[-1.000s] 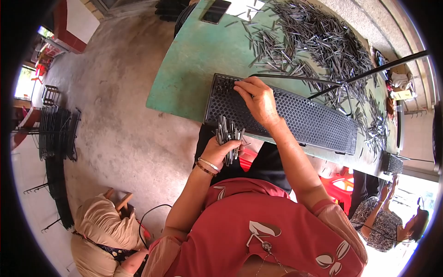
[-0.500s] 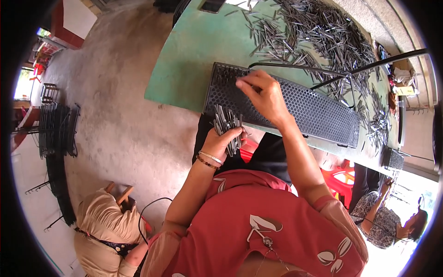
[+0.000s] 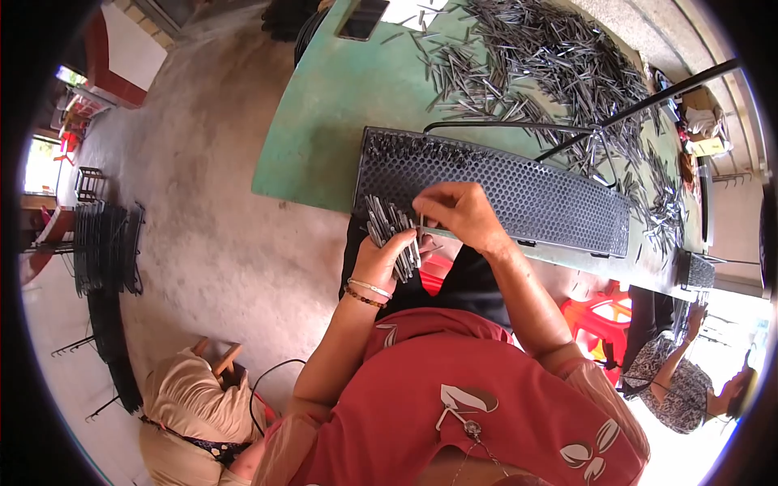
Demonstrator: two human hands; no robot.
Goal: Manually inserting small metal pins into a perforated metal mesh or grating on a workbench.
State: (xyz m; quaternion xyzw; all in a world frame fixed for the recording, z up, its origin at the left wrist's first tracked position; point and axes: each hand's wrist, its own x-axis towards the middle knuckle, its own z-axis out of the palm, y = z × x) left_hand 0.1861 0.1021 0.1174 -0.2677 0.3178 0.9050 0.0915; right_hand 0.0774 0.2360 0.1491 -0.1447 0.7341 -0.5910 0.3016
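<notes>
My left hand [image 3: 378, 261] is wrapped round a bundle of thin dark metal strips [image 3: 387, 223], which stick out above and below the thumb. My right hand [image 3: 468, 217] is closed in a pinch right beside the bundle, with one slim strip showing at its fingertips. Just beyond both hands lies a long black perforated tray [image 3: 519, 194] full of round holes. Along its far left edge, several dark pieces [image 3: 413, 147] stand in the holes. My right hand's curled fingers partly hide their own tips.
Loose strips lie in a large heap [image 3: 559, 65] on the green table [image 3: 316, 113]. A black metal bar frame [image 3: 519, 126] crosses above the tray. A dark phone [image 3: 364, 18] lies at the table's far edge. One person [image 3: 194, 397] sits at lower left, another [image 3: 673, 381] at right.
My right hand has come back from the tray's far left part to the bundle in my left hand. My left hand keeps its hold, almost in place.
</notes>
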